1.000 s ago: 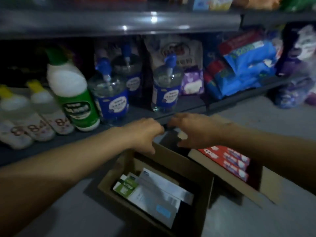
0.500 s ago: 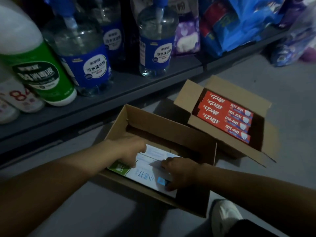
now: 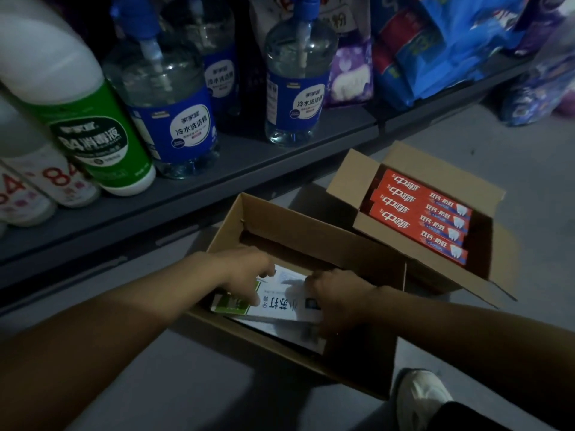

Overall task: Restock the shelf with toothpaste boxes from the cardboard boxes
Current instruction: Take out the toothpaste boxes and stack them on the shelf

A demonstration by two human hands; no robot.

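Floor carton point(image 3: 314, 241), hands point(image 3: 249, 272) on toothpaste box point(image 3: 281, 306)

Your left hand point(image 3: 245, 275) reaches down, fingers curled. Your right hand point(image 3: 339, 300) sits close beside it, fingers bent downward.

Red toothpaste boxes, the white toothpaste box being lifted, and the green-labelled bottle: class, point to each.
red toothpaste boxes point(image 3: 418, 214): head view, middle box's printed face.
white toothpaste box point(image 3: 280, 306): head view, its lettered top face.
green-labelled bottle point(image 3: 93, 141): head view, its label.
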